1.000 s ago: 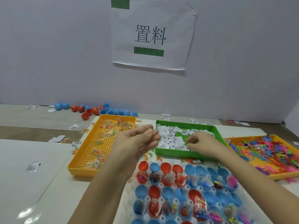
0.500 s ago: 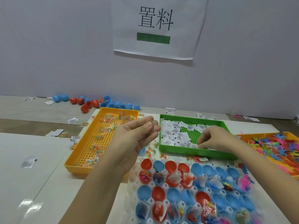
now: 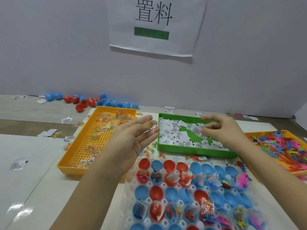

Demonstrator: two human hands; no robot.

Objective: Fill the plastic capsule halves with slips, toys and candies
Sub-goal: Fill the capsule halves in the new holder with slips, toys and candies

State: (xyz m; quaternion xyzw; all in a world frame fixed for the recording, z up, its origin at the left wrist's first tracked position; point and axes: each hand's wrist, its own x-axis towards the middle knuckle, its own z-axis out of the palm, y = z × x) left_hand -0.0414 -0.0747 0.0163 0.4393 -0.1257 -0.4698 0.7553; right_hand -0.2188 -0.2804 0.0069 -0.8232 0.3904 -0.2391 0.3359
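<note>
Trays, three: left yellow tray (image 3: 69,170), right yellow tray (image 3: 299,173), green tray (image 3: 191,151). Hands, two: left hand (image 3: 132,140), right hand (image 3: 222,130). Sign (image 3: 156,25), one; capsule halves (image 3: 172,191), slips (image 3: 174,130), toys (image 3: 282,146), candies (image 3: 106,123) too many to count.

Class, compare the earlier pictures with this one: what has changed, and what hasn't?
The left hand has uncurled its fingers, so candy packets lie on flat fingers. The right hand shifted slightly right over the slips in the green tray. Tray and capsule halves stayed put.
</note>
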